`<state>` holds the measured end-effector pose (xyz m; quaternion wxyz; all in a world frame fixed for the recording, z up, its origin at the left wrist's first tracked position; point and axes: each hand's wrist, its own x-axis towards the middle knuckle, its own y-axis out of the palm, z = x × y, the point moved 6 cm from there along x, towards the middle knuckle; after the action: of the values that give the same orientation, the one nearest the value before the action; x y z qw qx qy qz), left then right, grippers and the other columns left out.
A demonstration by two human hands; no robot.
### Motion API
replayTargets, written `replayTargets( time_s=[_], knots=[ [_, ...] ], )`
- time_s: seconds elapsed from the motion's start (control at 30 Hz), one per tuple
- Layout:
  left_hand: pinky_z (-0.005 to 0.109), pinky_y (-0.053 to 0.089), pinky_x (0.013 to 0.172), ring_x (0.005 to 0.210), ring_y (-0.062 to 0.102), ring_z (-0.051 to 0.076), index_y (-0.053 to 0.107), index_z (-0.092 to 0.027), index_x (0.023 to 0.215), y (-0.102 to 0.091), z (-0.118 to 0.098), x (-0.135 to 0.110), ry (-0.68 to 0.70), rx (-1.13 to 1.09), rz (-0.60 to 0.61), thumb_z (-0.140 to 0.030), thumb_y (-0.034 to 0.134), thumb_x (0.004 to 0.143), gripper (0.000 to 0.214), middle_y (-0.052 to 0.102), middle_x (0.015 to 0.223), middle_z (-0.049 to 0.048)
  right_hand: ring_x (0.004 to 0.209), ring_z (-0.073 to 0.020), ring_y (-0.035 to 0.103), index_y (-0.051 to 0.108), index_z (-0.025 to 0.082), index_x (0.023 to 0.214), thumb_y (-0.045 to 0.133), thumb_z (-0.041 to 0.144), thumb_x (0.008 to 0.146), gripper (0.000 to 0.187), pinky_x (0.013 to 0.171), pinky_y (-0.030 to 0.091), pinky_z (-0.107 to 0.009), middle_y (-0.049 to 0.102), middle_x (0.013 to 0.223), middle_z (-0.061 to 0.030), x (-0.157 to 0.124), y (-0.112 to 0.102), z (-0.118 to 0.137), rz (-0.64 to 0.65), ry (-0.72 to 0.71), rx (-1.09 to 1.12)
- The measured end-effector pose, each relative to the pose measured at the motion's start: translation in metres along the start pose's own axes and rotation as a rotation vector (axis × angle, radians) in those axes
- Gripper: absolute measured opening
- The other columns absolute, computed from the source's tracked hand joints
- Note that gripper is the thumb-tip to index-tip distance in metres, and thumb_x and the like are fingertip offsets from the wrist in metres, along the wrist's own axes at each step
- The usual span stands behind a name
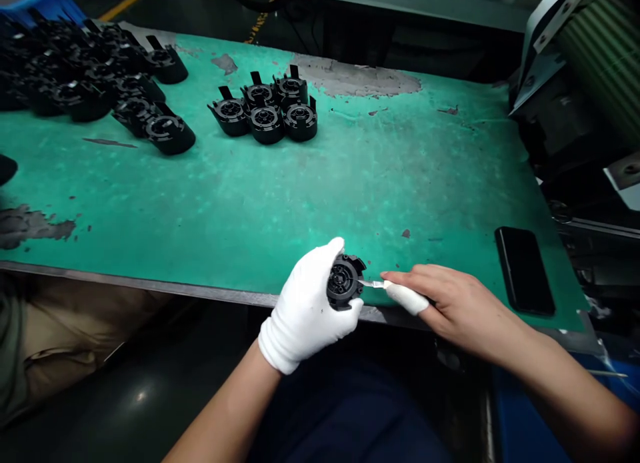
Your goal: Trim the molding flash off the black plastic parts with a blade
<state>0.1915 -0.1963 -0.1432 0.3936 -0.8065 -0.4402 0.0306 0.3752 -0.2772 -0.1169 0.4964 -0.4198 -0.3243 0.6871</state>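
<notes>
My left hand [307, 299], in a white glove, is wrapped round a round black plastic part [344, 281] near the front edge of the table. The part's ribbed, ringed face is turned up toward me. My right hand [443, 293] is bare except for a white cover on the thumb. Between thumb and forefinger it pinches a small knife [373, 284] with a thin metal blade; the handle is hidden in the hand. The blade's tip is at the right rim of the black part.
A cluster of similar black parts [267, 124] stands on the green table [380, 176]. A larger pile of them [85, 99] is at the far left, by a blue container [55, 3]. A black phone [525, 271] lies at right, beside machinery [565, 83]. Another person's leg [75, 329] shows lower left.
</notes>
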Motion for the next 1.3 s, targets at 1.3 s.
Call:
replayTargets(
  time_s=[1.3],
  knots=[
    [0.044,0.049,0.111,0.125,0.056,0.027,0.044,-0.011,0.139,0.004,-0.007,0.0,0.0,-0.007,-0.085,-0.024,0.07,0.075,0.07,0.059,0.129,0.015,0.079,-0.0199,0.065,0.06,0.031,0.137,0.044,0.029,0.104,0.036,0.064,0.042,-0.031,0.066,0.091,-0.0008,0.005,0.02,0.009,-0.167,0.07,-0.142]
  ],
)
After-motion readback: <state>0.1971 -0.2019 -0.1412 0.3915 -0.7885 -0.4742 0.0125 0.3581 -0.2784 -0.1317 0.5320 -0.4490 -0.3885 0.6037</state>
